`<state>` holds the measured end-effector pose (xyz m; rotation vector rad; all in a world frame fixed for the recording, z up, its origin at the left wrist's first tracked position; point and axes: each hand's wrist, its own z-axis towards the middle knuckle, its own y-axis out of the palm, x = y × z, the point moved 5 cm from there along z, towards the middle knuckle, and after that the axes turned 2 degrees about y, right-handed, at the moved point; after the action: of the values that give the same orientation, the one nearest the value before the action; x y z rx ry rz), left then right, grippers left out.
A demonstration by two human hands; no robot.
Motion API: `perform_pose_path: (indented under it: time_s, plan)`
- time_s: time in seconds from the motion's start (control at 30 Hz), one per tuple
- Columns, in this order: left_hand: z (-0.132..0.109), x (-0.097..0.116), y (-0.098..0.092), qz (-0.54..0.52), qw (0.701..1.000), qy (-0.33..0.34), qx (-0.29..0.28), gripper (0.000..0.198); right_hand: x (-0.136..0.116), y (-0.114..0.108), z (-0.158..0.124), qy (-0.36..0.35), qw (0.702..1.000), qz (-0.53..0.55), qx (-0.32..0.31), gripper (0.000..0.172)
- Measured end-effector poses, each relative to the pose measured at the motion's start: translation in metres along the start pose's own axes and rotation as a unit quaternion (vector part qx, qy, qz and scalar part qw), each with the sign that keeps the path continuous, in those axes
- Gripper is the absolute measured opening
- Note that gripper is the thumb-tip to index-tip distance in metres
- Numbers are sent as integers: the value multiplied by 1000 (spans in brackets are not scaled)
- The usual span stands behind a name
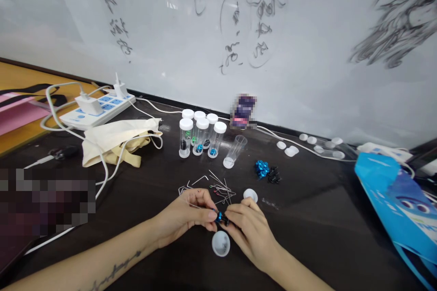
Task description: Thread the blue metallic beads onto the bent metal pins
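My left hand [191,214] and my right hand [250,227] meet over the dark table. Between their fingertips is a small blue and black piece [221,217], pinched from both sides and partly covered. A thin metal rod passes along my left fingers. Just below the piece stands a white round cap [221,243] with tiny bits inside that I cannot make out. Another white cap [250,194] lies beyond my right hand. Behind the hands is a scatter of metal hex keys and looped wires [221,191]. Blue small parts [262,168] and black screws [274,175] form two piles.
Several clear tubes [202,136] with white caps hold small parts; an uncapped tube [235,151] leans beside them. At left lie a cream cloth bag [119,141], white cables and a power strip [99,109]. A phone [243,111] rests against the whiteboard. A blue bag [396,204] is right.
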<state>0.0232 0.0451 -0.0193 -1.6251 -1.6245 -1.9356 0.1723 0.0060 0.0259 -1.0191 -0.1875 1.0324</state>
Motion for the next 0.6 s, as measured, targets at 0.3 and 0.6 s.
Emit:
perform_pose_path:
  time_s: [0.3, 0.6]
  plan:
    - [0, -1, 0, 9, 1000, 1, -6, 19, -2, -2, 3, -2, 1000, -7, 3, 8]
    - [0, 0, 0, 6, 1000, -4, -7, 21, 1, 0, 2, 18, 1000, 3, -11, 7]
